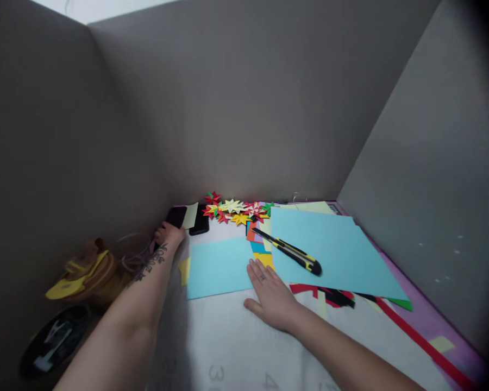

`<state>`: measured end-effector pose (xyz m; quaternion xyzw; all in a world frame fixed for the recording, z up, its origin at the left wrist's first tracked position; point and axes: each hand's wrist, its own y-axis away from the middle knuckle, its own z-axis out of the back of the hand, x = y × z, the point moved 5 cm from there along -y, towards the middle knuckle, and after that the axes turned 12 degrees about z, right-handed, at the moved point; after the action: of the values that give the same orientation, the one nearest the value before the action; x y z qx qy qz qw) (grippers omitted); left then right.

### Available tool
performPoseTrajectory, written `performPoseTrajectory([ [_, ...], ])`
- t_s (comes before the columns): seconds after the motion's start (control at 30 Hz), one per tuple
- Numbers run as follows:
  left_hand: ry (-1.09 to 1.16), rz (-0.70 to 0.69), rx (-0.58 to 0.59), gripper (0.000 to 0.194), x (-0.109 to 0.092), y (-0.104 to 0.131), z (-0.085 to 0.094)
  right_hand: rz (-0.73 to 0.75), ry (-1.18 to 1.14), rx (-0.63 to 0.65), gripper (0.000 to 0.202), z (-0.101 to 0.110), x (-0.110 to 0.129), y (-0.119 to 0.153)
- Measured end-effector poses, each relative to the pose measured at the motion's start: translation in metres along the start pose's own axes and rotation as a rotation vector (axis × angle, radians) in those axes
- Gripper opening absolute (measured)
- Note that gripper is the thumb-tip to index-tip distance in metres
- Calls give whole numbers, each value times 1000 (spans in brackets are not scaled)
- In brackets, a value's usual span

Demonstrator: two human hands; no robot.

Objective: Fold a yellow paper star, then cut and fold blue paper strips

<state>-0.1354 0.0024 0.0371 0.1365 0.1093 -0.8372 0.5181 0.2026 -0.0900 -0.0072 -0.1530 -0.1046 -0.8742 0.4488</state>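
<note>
At the far left of the table, my left hand is curled at the near edge of a black flat rectangular thing; its fingertips are partly hidden. Beside it are a pale yellow paper and a black phone-like object. My right hand lies flat, palm down and fingers out, at the right edge of a small light blue sheet. A black-and-yellow utility knife, blade extended, rests on a larger light blue sheet to the right.
Several folded paper stars line the back by a grey wall. Coloured paper pieces lie between the blue sheets. Red and black scraps and a long red strip are at right. A yellow-brown bag sits left.
</note>
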Motion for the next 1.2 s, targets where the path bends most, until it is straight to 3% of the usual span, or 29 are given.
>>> performPoseTrajectory([
  [0.13, 26, 16, 25, 68, 7, -13, -8, 3, -30, 6, 81, 3, 1, 0],
  [0.37, 179, 65, 93, 65, -3, -24, 0, -1, -42, -1, 81, 1, 0, 0],
  [0.53, 495, 192, 274, 46, -13, -32, 5, 14, -29, -14, 81, 0, -1, 0],
  [0.63, 750, 249, 461, 37, -13, -23, 2, 13, -18, -21, 81, 0, -1, -1],
  [0.87, 1256, 372, 835, 56, -3, 12, -19, 16, 4, -24, 79, -3, -1, 0],
  [1.03, 1338, 401, 858, 61, 12, 25, -24, 12, 18, -18, 79, -6, -2, 0],
  [1.13, 1311, 404, 891, 46, 27, 39, -26, 7, 21, -10, 78, -6, -2, 0],
  [1.2, 1218, 327, 870, 34, 36, 48, -26, -4, 21, 2, 78, -6, -1, -1],
])
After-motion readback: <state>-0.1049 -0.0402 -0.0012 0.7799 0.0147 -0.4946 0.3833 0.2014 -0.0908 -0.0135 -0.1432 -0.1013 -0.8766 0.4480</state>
